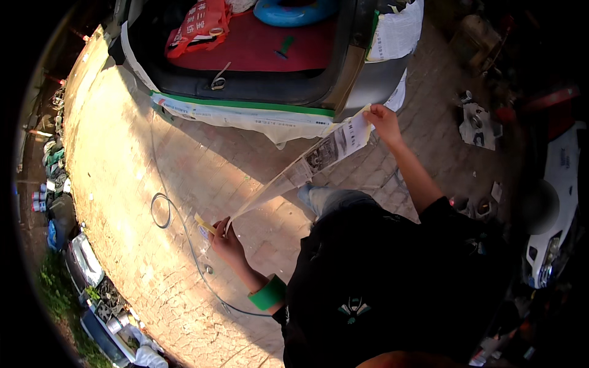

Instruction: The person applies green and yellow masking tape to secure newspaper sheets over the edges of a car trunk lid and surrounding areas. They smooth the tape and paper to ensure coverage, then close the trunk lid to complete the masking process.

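A long newspaper strip [331, 151] with yellowish tape along its edge stretches slantwise between my hands. My right hand [384, 124] pinches its upper end close to the car's rear corner. Lower left, my left hand [227, 243] is closed on the other end, where a yellow taped edge [204, 222] sticks out past the fingers. Around my left wrist sits a roll of green tape [268, 293]. Ahead is a car with an open trunk [245, 83]; green tape [245, 109] fixes newspaper masking [279, 127] along its lower edge. More masking paper [397, 35] covers its right side.
In the trunk lie a red bag [199, 27], a blue inflatable ring [294, 13] and a green-handled tool [285, 46]. A thin hose [190, 242] loops over the paving. Car parts [86, 257] line the left; a white bumper [561, 196] stands right.
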A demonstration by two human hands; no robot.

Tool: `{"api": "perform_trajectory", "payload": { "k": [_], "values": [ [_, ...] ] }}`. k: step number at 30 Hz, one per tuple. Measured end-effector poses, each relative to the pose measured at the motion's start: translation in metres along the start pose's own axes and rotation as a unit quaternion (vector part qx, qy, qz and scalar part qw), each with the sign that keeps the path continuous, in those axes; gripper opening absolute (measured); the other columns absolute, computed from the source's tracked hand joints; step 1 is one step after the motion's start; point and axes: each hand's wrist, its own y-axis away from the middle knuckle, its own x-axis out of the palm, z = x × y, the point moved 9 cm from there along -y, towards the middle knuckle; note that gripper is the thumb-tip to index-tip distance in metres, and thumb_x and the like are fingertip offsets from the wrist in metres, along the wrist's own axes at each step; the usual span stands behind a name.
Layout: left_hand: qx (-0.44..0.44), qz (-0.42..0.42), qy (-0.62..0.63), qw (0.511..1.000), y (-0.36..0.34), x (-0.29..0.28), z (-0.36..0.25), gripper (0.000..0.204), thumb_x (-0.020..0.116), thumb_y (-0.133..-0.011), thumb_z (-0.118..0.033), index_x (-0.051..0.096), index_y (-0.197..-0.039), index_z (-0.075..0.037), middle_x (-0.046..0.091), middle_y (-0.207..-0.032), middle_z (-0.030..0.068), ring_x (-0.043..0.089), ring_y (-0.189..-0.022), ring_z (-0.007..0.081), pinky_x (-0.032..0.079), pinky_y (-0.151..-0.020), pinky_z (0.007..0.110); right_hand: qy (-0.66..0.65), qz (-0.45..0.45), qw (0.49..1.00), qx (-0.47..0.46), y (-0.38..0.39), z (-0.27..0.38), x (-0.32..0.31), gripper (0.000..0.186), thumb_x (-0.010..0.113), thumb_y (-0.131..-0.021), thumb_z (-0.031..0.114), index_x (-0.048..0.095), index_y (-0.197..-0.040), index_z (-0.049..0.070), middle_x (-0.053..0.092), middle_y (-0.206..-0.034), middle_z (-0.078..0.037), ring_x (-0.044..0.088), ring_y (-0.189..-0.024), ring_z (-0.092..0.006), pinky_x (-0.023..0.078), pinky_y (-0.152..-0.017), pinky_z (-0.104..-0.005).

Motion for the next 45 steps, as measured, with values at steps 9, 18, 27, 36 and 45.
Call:
{"api": "perform_trajectory", "payload": {
  "k": [9,18,27,36,45],
  "values": [
    [0.083,0.055,-0.064,0.993,-0.155,0.001,-0.013,0.022,0.065,-0.075,0.001,0.072,-0.093,-0.009,0.063,-0.087,0.0102,0.057,-0.086,0.0308,0.047,-0.076,0.039,-0.035,-0.100,0.983,0.150,-0.025,-0.100,0.080,0.025,0.070,-0.081,0.015,0.065,-0.097,-0.004,0.067,-0.083,-0.004,0.059,-0.075,-0.0089,0.047,-0.068,-0.0259],
    [0.143,0.132,0.055,0.979,-0.295,0.054,-0.033,0.013,0.070,-0.079,-0.001,0.072,-0.092,-0.004,0.064,-0.095,0.0113,0.062,-0.087,0.0226,0.052,-0.071,0.030,-0.049,-0.228,0.936,0.264,-0.001,-0.189,0.111,0.023,0.070,-0.083,0.019,0.068,-0.095,0.000,0.064,-0.081,-0.003,0.056,-0.073,-0.0090,0.045,-0.066,-0.0267],
    [0.355,0.279,0.168,0.876,-0.433,0.144,-0.190,0.018,0.068,-0.084,-0.012,0.070,-0.096,0.002,0.066,-0.095,0.0091,0.061,-0.079,0.0163,0.049,-0.071,0.028,-0.286,-0.479,0.793,0.245,0.054,-0.206,0.161,0.016,0.072,-0.080,0.011,0.068,-0.092,0.002,0.067,-0.086,-0.003,0.060,-0.075,-0.0115,0.047,-0.069,-0.0267],
    [0.608,0.245,0.198,0.728,-0.383,0.154,-0.372,0.015,0.070,-0.082,-0.012,0.072,-0.093,-0.003,0.063,-0.084,0.0067,0.060,-0.076,0.0174,0.048,-0.067,0.029,-0.424,-0.523,0.678,0.294,0.069,-0.244,0.229,0.009,0.074,-0.078,0.008,0.065,-0.081,0.007,0.058,-0.072,0.001,0.051,-0.059,-0.0074,0.041,-0.051,-0.0238],
    [0.724,0.220,0.292,0.585,-0.292,0.082,-0.447,0.017,0.069,-0.076,-0.004,0.074,-0.090,-0.011,0.049,-0.073,0.0064,0.053,-0.066,0.0198,0.043,-0.059,0.032,-0.510,-0.539,0.627,0.236,0.088,-0.217,0.257,0.015,0.070,-0.084,0.012,0.059,-0.073,0.011,0.054,-0.069,0.003,0.048,-0.058,-0.0058,0.037,-0.048,-0.0201]
  ]
}}
